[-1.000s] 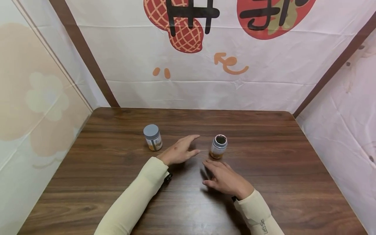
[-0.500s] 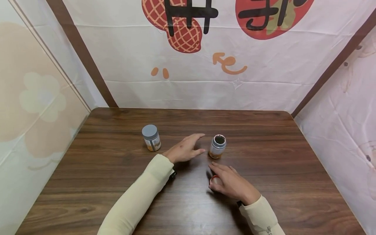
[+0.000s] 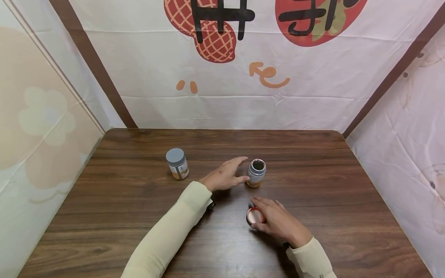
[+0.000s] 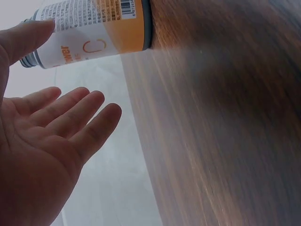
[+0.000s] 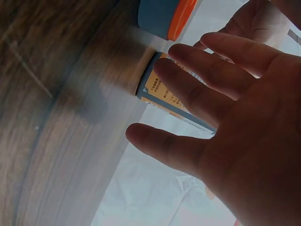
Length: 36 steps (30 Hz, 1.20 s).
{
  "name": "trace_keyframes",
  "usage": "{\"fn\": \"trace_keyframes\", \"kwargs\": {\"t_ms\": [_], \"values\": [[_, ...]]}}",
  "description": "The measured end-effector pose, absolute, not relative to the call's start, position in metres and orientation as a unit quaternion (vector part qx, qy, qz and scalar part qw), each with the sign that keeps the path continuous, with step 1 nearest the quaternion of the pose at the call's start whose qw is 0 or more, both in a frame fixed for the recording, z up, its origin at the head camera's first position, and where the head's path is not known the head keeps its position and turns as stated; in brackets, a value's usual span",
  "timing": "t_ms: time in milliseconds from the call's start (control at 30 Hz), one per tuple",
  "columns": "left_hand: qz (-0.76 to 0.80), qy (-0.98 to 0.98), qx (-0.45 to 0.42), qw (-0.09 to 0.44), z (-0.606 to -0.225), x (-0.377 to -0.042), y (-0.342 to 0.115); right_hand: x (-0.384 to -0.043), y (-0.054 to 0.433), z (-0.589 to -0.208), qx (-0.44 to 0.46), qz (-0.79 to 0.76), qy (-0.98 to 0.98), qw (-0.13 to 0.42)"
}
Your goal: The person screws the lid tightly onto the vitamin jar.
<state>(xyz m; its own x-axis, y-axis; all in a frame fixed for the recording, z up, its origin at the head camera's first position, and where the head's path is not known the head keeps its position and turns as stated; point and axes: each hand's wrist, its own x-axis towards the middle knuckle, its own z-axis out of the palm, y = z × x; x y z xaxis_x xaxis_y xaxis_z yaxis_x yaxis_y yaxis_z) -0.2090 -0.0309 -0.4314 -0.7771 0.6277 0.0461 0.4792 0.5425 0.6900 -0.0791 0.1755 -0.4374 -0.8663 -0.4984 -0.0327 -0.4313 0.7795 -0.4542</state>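
A small open jar [image 3: 256, 175] with a grey neck and a white and orange label stands upright on the table. My left hand [image 3: 226, 175] reaches in from its left with the fingers extended and the thumb spread. In the left wrist view, the thumb overlaps the jar [image 4: 94, 33]; whether it touches cannot be told. Closer to me, a lid [image 3: 255, 216] lies with its red-rimmed pale inside facing up. My right hand [image 3: 279, 222] is beside that lid, its thumb in front of the lid's near edge. Its fingers look extended in the right wrist view, apart from the grey and orange lid [image 5: 162, 16].
A second jar [image 3: 177, 164], capped with a grey lid, stands to the left beyond my left forearm. The brown wooden table [image 3: 313, 173] meets a printed white cloth [image 3: 222, 108] at its far edge, with cloth walls at both sides.
My left hand has moved right, up to the open jar. The right hand has shifted slightly right and nearer, bringing the lid, hidden at first, into view.
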Motion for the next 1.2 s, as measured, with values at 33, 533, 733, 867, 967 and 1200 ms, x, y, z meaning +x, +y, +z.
{"fn": "trace_keyframes", "kwargs": {"t_ms": [33, 533, 733, 867, 967, 1200], "values": [[0.36, 0.871, 0.318, 0.104, -0.431, -0.209, -0.03, -0.079, 0.176, -0.438, -0.247, -0.222, 0.94, 0.074], [0.392, 0.856, 0.319, 0.108, -0.431, -0.208, -0.017, -0.076, 0.175, -0.447, -0.266, -0.214, 0.939, 0.032], [0.406, 0.849, 0.324, 0.096, -0.432, -0.208, -0.012, -0.076, 0.173, -0.45, -0.278, -0.195, 0.941, 0.006], [0.414, 0.847, 0.321, 0.094, -0.433, -0.208, -0.01, -0.076, 0.172, -0.452, -0.279, -0.184, 0.943, 0.0], [0.424, 0.845, 0.313, 0.097, -0.434, -0.207, -0.008, -0.076, 0.171, -0.451, -0.278, -0.181, 0.943, 0.0], [0.439, 0.841, 0.3, 0.101, -0.437, -0.206, -0.005, -0.076, 0.171, -0.452, -0.277, -0.173, 0.945, 0.005]]}}
